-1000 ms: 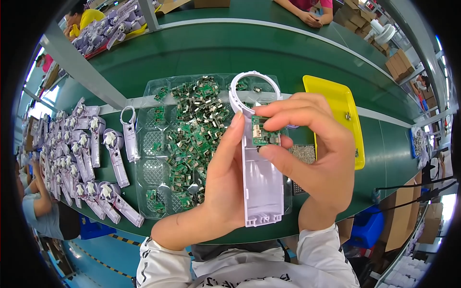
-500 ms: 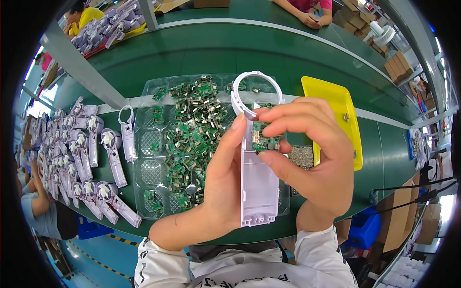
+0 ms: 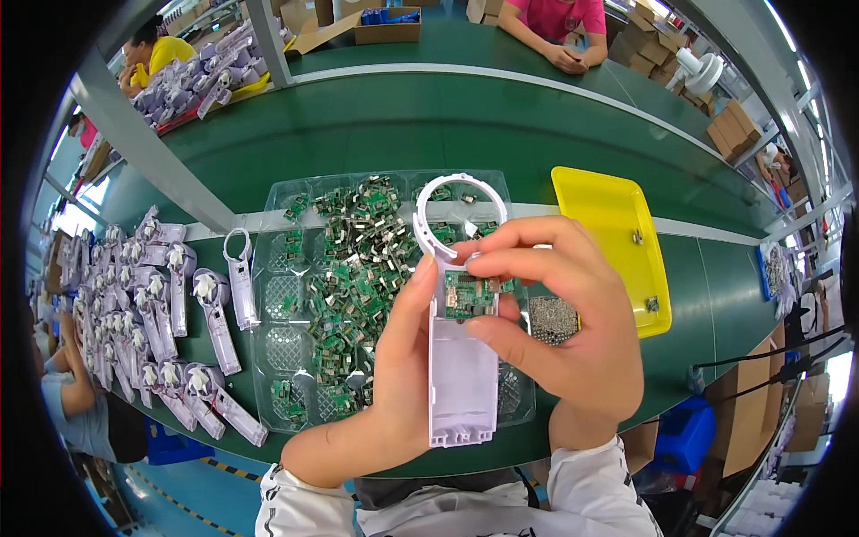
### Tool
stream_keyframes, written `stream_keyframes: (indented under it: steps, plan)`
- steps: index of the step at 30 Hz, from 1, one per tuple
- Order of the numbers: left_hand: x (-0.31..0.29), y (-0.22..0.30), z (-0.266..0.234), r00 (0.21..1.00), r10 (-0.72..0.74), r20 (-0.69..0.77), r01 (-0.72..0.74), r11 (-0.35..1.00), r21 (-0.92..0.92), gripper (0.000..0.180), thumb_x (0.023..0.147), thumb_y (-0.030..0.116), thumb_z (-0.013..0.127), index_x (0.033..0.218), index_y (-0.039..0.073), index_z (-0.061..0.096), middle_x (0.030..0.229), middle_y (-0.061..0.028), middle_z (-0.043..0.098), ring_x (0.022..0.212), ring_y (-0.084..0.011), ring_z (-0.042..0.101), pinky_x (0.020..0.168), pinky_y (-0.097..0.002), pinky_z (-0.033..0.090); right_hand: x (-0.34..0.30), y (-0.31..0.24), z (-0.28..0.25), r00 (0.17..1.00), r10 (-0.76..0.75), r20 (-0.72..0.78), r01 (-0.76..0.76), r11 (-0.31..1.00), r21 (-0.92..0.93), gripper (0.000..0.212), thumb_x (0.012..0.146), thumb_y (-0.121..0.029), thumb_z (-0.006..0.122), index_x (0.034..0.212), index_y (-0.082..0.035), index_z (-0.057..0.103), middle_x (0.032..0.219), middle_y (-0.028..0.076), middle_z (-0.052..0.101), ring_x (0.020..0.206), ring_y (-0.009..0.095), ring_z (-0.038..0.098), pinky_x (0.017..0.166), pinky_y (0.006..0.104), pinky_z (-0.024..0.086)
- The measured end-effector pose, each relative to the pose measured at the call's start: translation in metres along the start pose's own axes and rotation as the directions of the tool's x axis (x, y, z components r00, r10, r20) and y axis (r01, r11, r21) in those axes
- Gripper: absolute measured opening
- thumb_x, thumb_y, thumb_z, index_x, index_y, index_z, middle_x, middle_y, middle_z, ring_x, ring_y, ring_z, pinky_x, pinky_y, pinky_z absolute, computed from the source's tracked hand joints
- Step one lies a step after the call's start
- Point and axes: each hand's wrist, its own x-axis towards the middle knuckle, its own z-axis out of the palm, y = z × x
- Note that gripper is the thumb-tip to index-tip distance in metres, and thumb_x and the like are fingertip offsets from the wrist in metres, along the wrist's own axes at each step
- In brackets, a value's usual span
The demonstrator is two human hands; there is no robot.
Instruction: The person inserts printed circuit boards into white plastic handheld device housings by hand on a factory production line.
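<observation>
A pale lilac plastic housing [image 3: 463, 385], with a round ring at its top and a long hollow handle, stands upright in front of me. My left hand [image 3: 398, 358] is closed round the housing's left side, its thumb near the base of the ring. Between thumb and fingers my right hand [image 3: 573, 322] pinches a small green circuit board [image 3: 469, 295], which lies over the upper part of the handle. Whether the board touches the housing's inside cannot be made out. Behind the housing a clear plastic tray [image 3: 284, 345] holds a heap of green circuit boards [image 3: 358, 277].
Many lilac housings with white inner parts [image 3: 134, 304] lie at the left. A yellow tray [image 3: 617, 233] at the right holds a few small pieces. A block of tiny metal parts [image 3: 553, 319] sits beside my right hand. Across the green bench [image 3: 376, 116] another person rests their clasped hands [image 3: 573, 61].
The board now faces me flatter over the handle, still in my right fingers. The whole scene has shifted slightly downward in view; both hands and the housing sit a little lower and further left.
</observation>
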Motion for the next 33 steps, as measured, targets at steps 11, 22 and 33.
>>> stream_keyframes:
  steps: [11, 22, 33]
  plan:
    - [-0.001, -0.002, 0.004, 0.999, 0.019, -0.039, -0.019, 1.000, -0.016, 0.041, 0.098, 0.039, 0.044, 0.120, 0.005, 0.051, 0.100, -0.0100, 0.059, 0.087, -0.0178, 0.062, 0.076, -0.0295, 0.053, 0.000, 0.002, 0.004, 1.000, -0.003, -0.014, 0.003, 1.000, 0.005, 0.034, 0.065, -0.008, 0.078, 0.098, -0.003, 0.069, 0.106, 0.010, 0.060, 0.097, 0.024, 0.061, 0.082, 0.0315, 0.048]
    - [-0.007, 0.007, 0.005, 0.997, -0.062, -0.054, 0.059, 0.996, -0.062, 0.048, 0.101, 0.046, 0.037, 0.124, 0.007, 0.053, 0.108, -0.0077, 0.063, 0.095, -0.0143, 0.062, 0.083, -0.0300, 0.050, 0.005, 0.007, -0.001, 0.999, 0.005, 0.045, -0.009, 0.996, 0.092, 0.042, 0.077, -0.024, 0.072, 0.109, 0.002, 0.063, 0.107, 0.010, 0.061, 0.093, 0.016, 0.057, 0.073, 0.0262, 0.045]
    - [-0.003, 0.016, 0.014, 0.996, 0.073, 0.053, -0.067, 0.992, -0.111, 0.045, 0.100, 0.045, 0.042, 0.112, 0.006, 0.060, 0.105, -0.0103, 0.067, 0.098, -0.0187, 0.066, 0.092, -0.0334, 0.053, 0.010, 0.015, 0.013, 0.998, -0.052, 0.029, 0.042, 0.957, 0.289, 0.035, 0.094, -0.018, 0.041, 0.109, 0.007, 0.061, 0.115, 0.018, 0.059, 0.106, 0.023, 0.055, 0.093, 0.0314, 0.041]
